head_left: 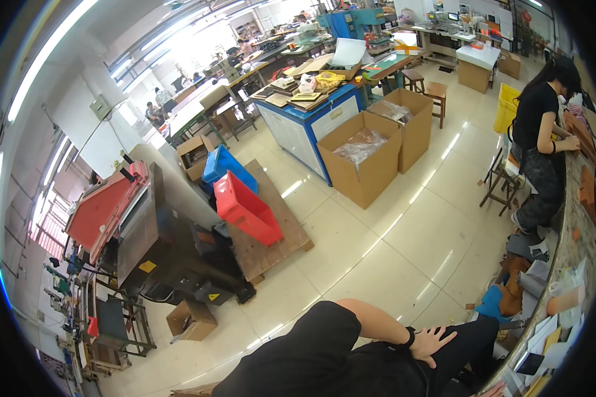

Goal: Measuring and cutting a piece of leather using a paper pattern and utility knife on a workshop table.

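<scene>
My left hand rests palm down on my thigh in dark trousers. Its fingers are spread and hold nothing. A dark band circles the wrist, and a black short sleeve covers the upper arm. At the lower edge, by the workbench, a small skin-toned patch may be part of my right hand; too little shows to tell its fingers. Papers and flat pieces lie on the bench near that patch.
A person in black works at the bench farther along. Leather pieces and blue material are heaped beside it. Across the tiled floor stand cardboard boxes, a blue-edged cabinet, a red bin and a dark machine.
</scene>
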Tool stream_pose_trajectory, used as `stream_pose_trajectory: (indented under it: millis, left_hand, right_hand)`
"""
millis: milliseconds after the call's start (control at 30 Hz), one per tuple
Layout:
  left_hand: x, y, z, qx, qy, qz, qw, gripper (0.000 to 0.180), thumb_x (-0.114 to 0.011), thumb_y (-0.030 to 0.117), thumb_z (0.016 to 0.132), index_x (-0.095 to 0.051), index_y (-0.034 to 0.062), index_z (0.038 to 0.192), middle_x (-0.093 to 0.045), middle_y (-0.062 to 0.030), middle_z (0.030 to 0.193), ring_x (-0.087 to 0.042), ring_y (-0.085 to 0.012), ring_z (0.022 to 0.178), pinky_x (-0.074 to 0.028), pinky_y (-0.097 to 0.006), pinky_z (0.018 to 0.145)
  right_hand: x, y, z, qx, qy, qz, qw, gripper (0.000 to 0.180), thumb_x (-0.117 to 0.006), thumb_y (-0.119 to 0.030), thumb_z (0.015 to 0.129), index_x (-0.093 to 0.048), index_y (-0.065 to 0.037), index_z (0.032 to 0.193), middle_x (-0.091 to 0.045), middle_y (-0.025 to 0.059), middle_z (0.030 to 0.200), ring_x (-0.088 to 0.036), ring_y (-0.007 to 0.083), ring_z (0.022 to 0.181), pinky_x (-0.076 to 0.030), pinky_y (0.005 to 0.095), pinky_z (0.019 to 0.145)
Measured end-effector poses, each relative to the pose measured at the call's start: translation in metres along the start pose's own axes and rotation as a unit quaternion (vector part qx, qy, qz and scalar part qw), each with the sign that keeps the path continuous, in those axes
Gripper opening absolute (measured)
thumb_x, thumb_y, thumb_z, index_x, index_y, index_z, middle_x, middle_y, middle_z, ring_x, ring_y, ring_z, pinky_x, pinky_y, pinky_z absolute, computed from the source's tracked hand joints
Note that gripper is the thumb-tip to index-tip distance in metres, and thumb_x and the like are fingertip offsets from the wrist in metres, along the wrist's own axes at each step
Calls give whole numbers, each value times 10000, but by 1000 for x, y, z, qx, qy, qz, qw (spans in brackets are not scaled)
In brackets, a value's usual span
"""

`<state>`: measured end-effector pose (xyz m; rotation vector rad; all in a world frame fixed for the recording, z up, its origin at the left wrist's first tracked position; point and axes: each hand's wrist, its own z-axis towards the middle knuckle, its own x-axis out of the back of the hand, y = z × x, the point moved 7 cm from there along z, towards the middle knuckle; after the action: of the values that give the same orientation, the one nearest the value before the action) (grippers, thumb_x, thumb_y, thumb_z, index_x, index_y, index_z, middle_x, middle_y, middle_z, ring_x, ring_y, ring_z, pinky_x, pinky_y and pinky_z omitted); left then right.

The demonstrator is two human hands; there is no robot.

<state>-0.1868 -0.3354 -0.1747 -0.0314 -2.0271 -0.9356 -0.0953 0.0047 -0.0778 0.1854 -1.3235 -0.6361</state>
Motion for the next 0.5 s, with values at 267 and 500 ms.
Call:
stream_pose_trajectory:
  millis: [267, 500]
  left_hand:
    - [7, -1, -8, 17, -1, 10, 1000, 1563, -987, 633, 871, 52, 93, 1906, -338, -447, 1785, -550, -638, 1505, -566, -681, 1141]
    - [10, 1, -12, 14, 3, 6, 1000, 1539, -972, 641, 887, 38, 84, 1905, -331, -467, 1767, -559, -660, 1482, -580, -715, 1105]
  right_hand:
    - [2, 1, -5, 17, -38, 13, 999, 976, -772, -434, 930, -479, -134, 1811, -491, 174, 1866, -532, 386, 1664, -458, 632, 1317]
    - [-2, 7, -1, 64, 125, 211, 967, 982, -776, -449, 944, -466, -117, 1815, -487, 175, 1869, -522, 392, 1674, -455, 624, 1321]
